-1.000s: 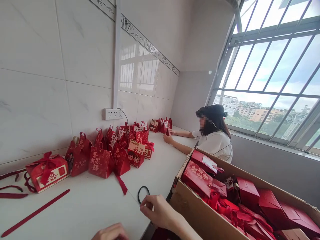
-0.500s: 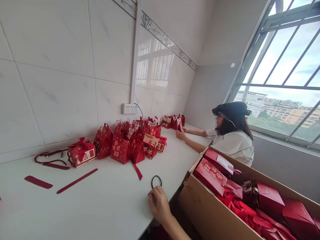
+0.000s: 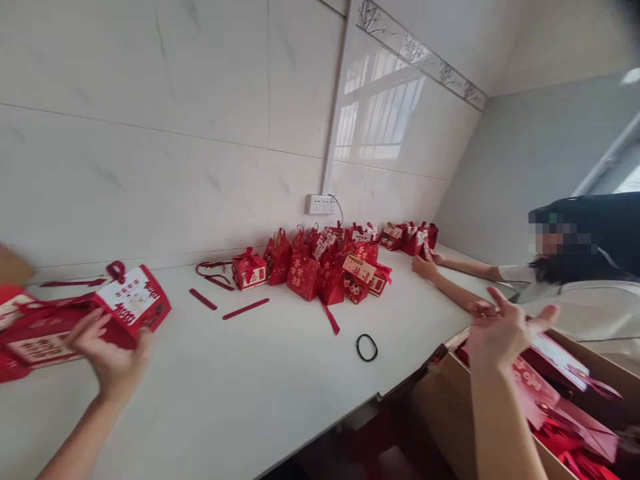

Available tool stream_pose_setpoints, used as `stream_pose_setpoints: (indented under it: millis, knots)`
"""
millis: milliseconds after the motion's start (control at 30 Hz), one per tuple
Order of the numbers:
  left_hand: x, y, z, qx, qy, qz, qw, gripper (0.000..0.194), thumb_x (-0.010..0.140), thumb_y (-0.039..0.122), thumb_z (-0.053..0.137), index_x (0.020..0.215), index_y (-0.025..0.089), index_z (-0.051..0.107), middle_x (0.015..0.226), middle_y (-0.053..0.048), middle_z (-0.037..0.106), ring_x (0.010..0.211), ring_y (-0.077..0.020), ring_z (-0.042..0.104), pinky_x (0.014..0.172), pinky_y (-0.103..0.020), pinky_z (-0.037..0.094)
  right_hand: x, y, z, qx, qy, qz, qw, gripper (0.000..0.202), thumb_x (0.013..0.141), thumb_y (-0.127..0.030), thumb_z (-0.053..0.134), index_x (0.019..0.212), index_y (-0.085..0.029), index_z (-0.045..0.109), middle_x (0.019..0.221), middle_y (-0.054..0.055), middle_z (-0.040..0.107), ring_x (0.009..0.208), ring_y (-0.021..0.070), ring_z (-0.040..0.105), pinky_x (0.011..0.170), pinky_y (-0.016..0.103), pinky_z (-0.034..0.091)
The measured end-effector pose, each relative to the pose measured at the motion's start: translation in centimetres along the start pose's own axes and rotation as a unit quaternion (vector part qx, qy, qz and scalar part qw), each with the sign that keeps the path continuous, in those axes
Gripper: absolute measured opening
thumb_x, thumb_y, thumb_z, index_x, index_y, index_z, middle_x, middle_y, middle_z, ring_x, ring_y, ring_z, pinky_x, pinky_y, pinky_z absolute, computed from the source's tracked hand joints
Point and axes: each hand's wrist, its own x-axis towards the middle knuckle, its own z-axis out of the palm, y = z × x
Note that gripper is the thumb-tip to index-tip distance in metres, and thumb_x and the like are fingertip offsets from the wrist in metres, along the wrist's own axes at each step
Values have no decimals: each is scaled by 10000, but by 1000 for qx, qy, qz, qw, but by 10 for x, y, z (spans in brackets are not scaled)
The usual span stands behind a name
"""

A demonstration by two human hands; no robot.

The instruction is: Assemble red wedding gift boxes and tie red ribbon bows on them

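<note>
At the left, my left hand [image 3: 113, 357] has its thumb and fingers about the lower part of a red gift box [image 3: 135, 300] with a white printed face and a ribbon loop. Beside it lie other red gift boxes [image 3: 45, 343], partly behind my fingers. My right hand [image 3: 503, 327] is raised over the near edge of a cardboard carton [image 3: 450, 393], with thumb and forefinger stretched apart and nothing visible in it. A black elastic band [image 3: 367, 348] lies on the white table [image 3: 260, 387], left of that hand.
Red gift boxes [image 3: 303, 277] stand in a cluster along the wall, under a socket strip [image 3: 323, 204]. Dark red strips [image 3: 245, 309] lie left of them. At the right a co-worker [image 3: 595, 280] reaches toward the far boxes. More red boxes [image 3: 565, 360] fill the carton.
The view has swung left. My right hand has come off the black band, which stays on the table, and risen over the carton. My left hand has appeared at a gift box.
</note>
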Motion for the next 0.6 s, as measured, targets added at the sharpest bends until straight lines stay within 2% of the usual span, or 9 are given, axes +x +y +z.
stream_pose_setpoints:
  millis: [33, 67, 100, 167, 200, 233, 367, 500, 600]
  knots:
    - [1, -7, -12, -13, 47, 41, 998, 409, 807, 361, 527, 1148, 204, 365, 1334, -62, 356, 1229, -262, 354, 982, -454, 366, 5, -2, 0, 10, -11, 14, 1000, 634, 847, -386, 351, 1411, -256, 92, 1194, 194, 566, 866, 248, 632, 638, 356, 455]
    - [0, -12, -19, -18, 44, 79, 996, 407, 787, 340, 538, 1115, 180, 358, 1303, -102, 371, 1229, -262, 356, 979, -445, 369, 2, 1, 3, 6, -31, 37, 999, 635, 829, -392, 388, 1401, -257, 148, 1127, 199, 597, 832, 252, 629, 613, 360, 446]
    - [-1, -17, -21, -11, 43, 96, 994, 425, 749, 314, 566, 1086, 159, 361, 1269, -137, 383, 1227, -271, 356, 996, -445, 350, -8, 6, 7, -7, -101, 61, 993, 548, 832, -424, 391, 1344, -244, 318, 1030, 193, 629, 761, 241, 623, 600, 358, 443]
    - [-3, -23, -15, 24, 64, 105, 992, 478, 688, 260, 591, 1086, 148, 352, 1241, -160, 390, 1225, -277, 357, 1036, -443, 302, -45, 24, 19, -65, -259, 102, 958, 419, 814, -516, 402, 1032, -214, 594, 738, 136, 645, 576, 201, 570, 553, 344, 441]
    - [-4, -25, -10, 40, 74, 94, 992, 515, 667, 234, 591, 1108, 147, 340, 1246, -167, 383, 1232, -283, 348, 1047, -452, 283, -68, 34, 24, -100, -337, 105, 930, 406, 792, -543, 426, 897, -210, 632, 644, 96, 622, 534, 186, 549, 560, 335, 454]
    - [-4, -27, -5, 56, 83, 77, 992, 552, 660, 230, 594, 1137, 150, 328, 1260, -170, 376, 1246, -292, 330, 1052, -467, 265, -92, 45, 29, -127, -381, 99, 910, 401, 763, -554, 446, 815, -208, 642, 584, 67, 599, 522, 184, 546, 552, 323, 464]
    - [5, -26, 2, 97, 117, 51, 987, 665, 700, 304, 611, 1249, 135, 276, 1323, -203, 343, 1279, -327, 278, 1041, -508, 232, -160, 81, 40, -182, -432, 112, 876, 435, 750, -559, 388, 783, -204, 638, 584, 44, 608, 543, 182, 588, 522, 271, 484]
    - [32, -22, -7, 140, 100, 20, 985, 641, 743, 356, 591, 1269, 106, 324, 1307, -214, 395, 1267, -339, 300, 1021, -515, 231, -177, 93, 38, -244, -435, 99, 861, 366, 740, -510, 395, 790, -230, 627, 605, 41, 633, 580, 196, 630, 508, 252, 481]
    - [50, -20, -14, 149, 66, 2, 987, 372, 789, 326, 523, 1093, 113, 500, 1161, -190, 528, 1186, -339, 399, 981, -523, 269, -180, 96, 35, -234, -444, 66, 862, 314, 770, -466, 392, 776, -247, 616, 597, 27, 624, 544, 182, 606, 528, 251, 478]
